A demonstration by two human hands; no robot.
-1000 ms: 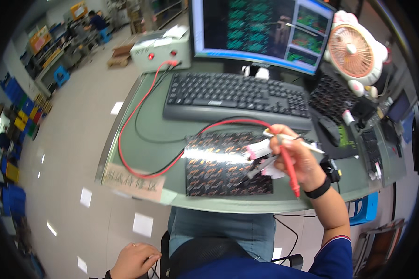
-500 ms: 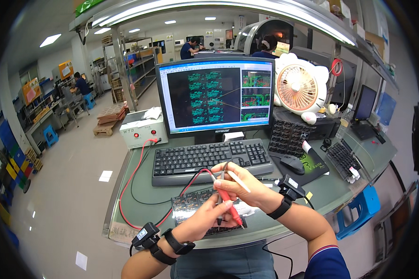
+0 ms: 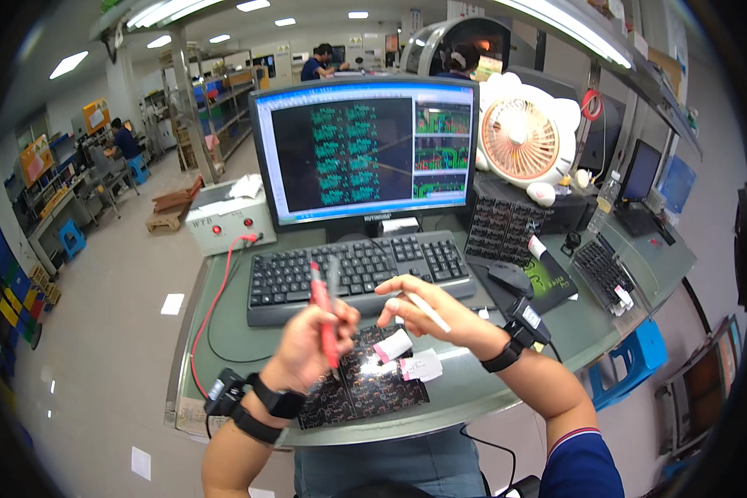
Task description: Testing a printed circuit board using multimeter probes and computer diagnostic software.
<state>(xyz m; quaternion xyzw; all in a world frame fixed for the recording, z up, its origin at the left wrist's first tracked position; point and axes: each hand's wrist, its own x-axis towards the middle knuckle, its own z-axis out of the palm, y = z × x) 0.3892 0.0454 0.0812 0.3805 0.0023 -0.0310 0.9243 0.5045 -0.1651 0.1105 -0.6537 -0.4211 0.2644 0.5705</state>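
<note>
My left hand (image 3: 305, 344) is closed around a red test probe (image 3: 323, 319), held nearly upright in front of the keyboard. A dark grey probe (image 3: 334, 278), smeared by motion, sticks up beside it from the same hand. To the right, my right hand (image 3: 452, 324) keeps a slim white pen-like stick (image 3: 428, 312) between its fingers, with the index finger stretched toward the left. Below both hands lies a dark panel of small circuit boards (image 3: 365, 394). White-and-pink paper labels (image 3: 423, 365) rest on its upper right part.
A keyboard (image 3: 357, 274) stands before a monitor (image 3: 361, 158) showing a board layout. At left is a white test box (image 3: 231, 220) with a red lead (image 3: 197, 332) plugged in. Right are a mouse (image 3: 510, 278), stacked board panels (image 3: 498, 228), a fan (image 3: 523, 137) and another dark panel (image 3: 606, 270).
My hands have moved apart. The left has shifted left, its probes now pointing up instead of down; the right has let go of them and keeps the white stick. The view has shifted slightly.
</note>
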